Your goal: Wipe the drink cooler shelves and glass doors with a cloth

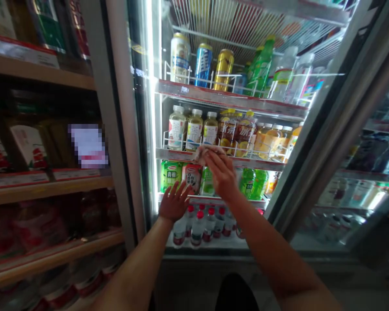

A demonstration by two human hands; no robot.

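Observation:
My right hand (223, 172) is closed on a pale, crumpled cloth (210, 151), held against the front edge of the middle fridge shelf (259, 163). Just above the cloth stand tea bottles (194, 129) with white caps and dark bottles (228, 129) with yellow caps. To the left and lower, my left hand (175, 202) has its fingers spread and holds nothing. It is in front of the green drink bottle (171, 176) and the red-labelled bottle (192, 177) on the shelf below; whether it touches anything I cannot tell.
Cans (203, 65) and a green bottle (262, 65) line the shelf above. Red-capped water bottles (198, 229) stand at the bottom. A metal door frame (330, 129) slants along the right. On the left are wooden shelves (45, 190) holding more bottles.

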